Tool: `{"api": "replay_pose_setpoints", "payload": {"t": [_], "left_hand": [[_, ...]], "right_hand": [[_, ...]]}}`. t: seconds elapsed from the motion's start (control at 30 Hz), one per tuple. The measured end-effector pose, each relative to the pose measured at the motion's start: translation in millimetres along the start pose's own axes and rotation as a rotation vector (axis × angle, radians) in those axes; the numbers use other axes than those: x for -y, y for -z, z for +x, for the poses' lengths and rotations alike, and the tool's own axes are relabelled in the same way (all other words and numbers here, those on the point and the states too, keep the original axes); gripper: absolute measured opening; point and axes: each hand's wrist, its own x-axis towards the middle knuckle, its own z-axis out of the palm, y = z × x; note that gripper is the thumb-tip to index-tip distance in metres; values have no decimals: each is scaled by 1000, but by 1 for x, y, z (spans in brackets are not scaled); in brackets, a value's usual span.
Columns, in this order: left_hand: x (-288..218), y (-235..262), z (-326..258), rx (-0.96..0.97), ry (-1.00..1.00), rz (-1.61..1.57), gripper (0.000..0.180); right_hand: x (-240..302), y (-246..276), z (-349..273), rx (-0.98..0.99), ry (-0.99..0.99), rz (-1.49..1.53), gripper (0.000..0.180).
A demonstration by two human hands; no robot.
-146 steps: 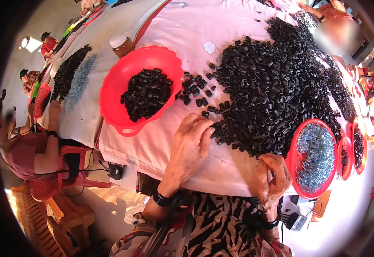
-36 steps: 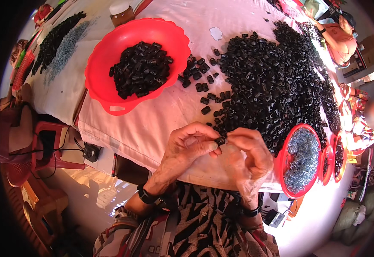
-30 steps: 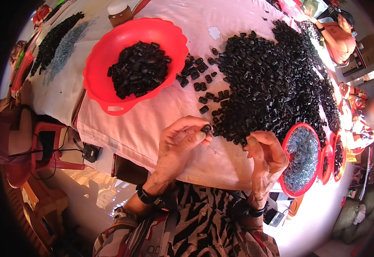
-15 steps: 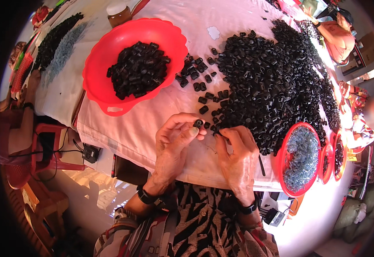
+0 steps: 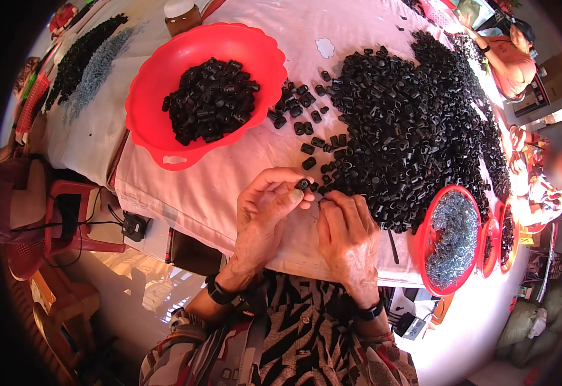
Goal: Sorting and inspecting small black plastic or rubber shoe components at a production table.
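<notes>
Between the thumb and fingers of my left hand (image 5: 262, 215) is a small black plastic cap (image 5: 303, 184), its round hollow end facing up. My right hand (image 5: 350, 238) is closed with its fingertips bent down by the near edge of a large pile of black plastic parts (image 5: 409, 128); whatever it pinches is too small and hidden to name. The two hands are close together but apart. Beyond my left hand stands a red scalloped bowl (image 5: 143, 122) with many black caps (image 5: 210, 100) in it. Several loose caps (image 5: 303, 128) lie between bowl and pile.
At right, a red basket (image 5: 427, 273) holds small clear bluish pieces, with smaller red containers (image 5: 489, 257) beside it. A brown jar (image 5: 182, 19) stands behind the bowl. Co-workers sit along the right side and far left. A red plastic chair (image 5: 78, 219) is at left.
My right hand has shifted slightly left, its fingers curling further down. My left hand still holds the cap, moved slightly right. The view has shifted a little.
</notes>
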Motion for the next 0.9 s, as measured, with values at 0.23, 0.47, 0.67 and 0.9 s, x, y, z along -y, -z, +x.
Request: {"api": "replay_pose_setpoints", "payload": {"t": [0.23, 0.47, 0.67, 0.9], "left_hand": [[1, 1, -1, 54, 4, 53, 19], [2, 0, 0, 69, 18, 79, 20], [0, -5, 0, 88, 74, 132, 19], [12, -16, 0, 176, 162, 105, 16]], "right_hand": [[1, 1, -3, 6, -5, -5, 20], [1, 0, -7, 29, -12, 7, 20], [-7, 5, -16, -131, -116, 244, 23], [-6, 37, -8, -228, -625, 1135, 19]]}}
